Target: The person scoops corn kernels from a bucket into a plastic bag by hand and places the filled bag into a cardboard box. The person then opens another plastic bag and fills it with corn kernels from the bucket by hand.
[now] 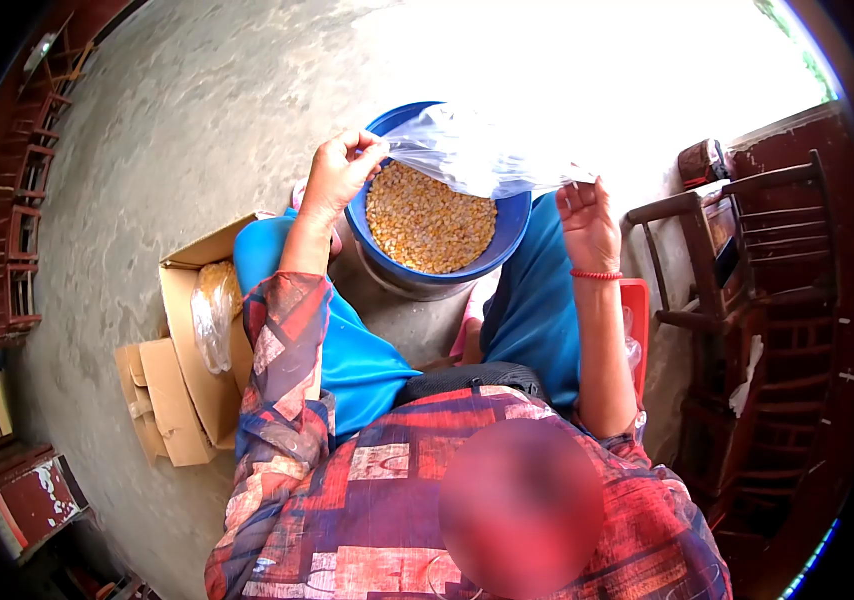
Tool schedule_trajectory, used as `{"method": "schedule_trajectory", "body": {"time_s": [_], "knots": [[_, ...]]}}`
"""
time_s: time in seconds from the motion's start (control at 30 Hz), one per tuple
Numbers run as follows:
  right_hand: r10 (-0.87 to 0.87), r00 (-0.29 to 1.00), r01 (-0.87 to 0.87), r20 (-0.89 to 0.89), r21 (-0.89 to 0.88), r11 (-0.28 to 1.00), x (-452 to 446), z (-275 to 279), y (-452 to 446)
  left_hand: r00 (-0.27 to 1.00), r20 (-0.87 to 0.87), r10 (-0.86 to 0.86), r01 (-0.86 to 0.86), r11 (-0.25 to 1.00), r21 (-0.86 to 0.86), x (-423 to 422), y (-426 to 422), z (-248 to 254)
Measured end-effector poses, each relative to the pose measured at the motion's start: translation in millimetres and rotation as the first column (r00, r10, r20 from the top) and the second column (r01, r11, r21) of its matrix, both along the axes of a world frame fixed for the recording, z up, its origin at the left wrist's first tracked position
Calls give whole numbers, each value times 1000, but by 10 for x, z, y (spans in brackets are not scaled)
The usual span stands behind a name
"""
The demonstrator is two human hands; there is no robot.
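Note:
A clear plastic bag (467, 155) is stretched over the far part of a blue bucket (514, 235). My left hand (342, 172) pinches one end of the bag at the bucket's left rim. At the other end, my right hand (589, 220), with a red beaded bracelet at the wrist, grips the plastic between its fingers, to the right of the rim. Yellow corn-like kernels (430, 222) lie inside the bucket, which stands between my knees. The bag looks thin and flat, and its far edge fades into bright glare.
An open cardboard box (182, 345) holding a filled plastic bag (214, 315) stands by my left leg. Part of a red container (635, 310) shows beside my right leg. Wooden chairs (697, 250) are on the right, and more wooden furniture lines the left edge.

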State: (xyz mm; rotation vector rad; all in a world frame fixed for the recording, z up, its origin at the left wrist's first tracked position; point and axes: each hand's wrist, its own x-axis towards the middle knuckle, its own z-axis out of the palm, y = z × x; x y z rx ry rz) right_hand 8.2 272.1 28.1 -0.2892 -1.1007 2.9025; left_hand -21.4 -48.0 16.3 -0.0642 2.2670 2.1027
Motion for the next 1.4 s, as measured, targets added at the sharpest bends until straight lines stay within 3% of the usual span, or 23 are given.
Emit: {"method": "schedule_trajectory", "body": {"time_s": [0.03,0.1,0.27,0.4,0.5,0.57,0.63,0.77,0.8,0.97,1.1,1.23,1.3,1.4], "knots": [[-2,1000,2,-4,0,1000,6,-32,-29,1000,-4,-2,2,1000,0,2,40,20],[124,991,-123,-52,21,992,22,-186,-75,954,-295,56,-104,984,-148,39,173,88],[263,965,-263,15,102,959,137,-92,-320,879,-451,154,-269,941,-203,85,265,187],[345,938,-347,42,111,931,167,-123,-371,810,-578,101,-341,883,-324,89,296,262],[388,921,-387,21,150,910,215,-65,-444,805,-587,-86,-271,827,-493,99,341,239],[434,901,-433,13,104,895,208,-71,-469,836,-506,-212,-93,855,-511,99,383,217],[460,888,-459,26,106,882,210,-18,-506,909,-348,-229,35,875,-483,161,464,219],[470,883,-469,11,83,879,197,-88,-497,911,-173,-374,267,855,-444,166,488,199],[464,886,-463,-8,68,884,196,-95,-485,916,-150,-371,297,882,-367,185,507,238],[459,888,-459,-34,18,888,206,-18,-485,883,-282,-375,199,844,-498,265,584,135],[470,883,-470,-7,-1,883,190,-75,-473,902,-175,-395,235,789,-568,215,526,-179],[397,918,-397,13,-33,917,164,-141,-459,933,-240,-267,148,895,-420,155,525,-130],[360,931,-361,61,-1,933,155,-194,-418,975,-50,-217,210,971,-118,140,505,-134],[368,927,-370,71,27,929,154,-231,-382,938,42,-344,337,934,115,130,475,-122]]}}
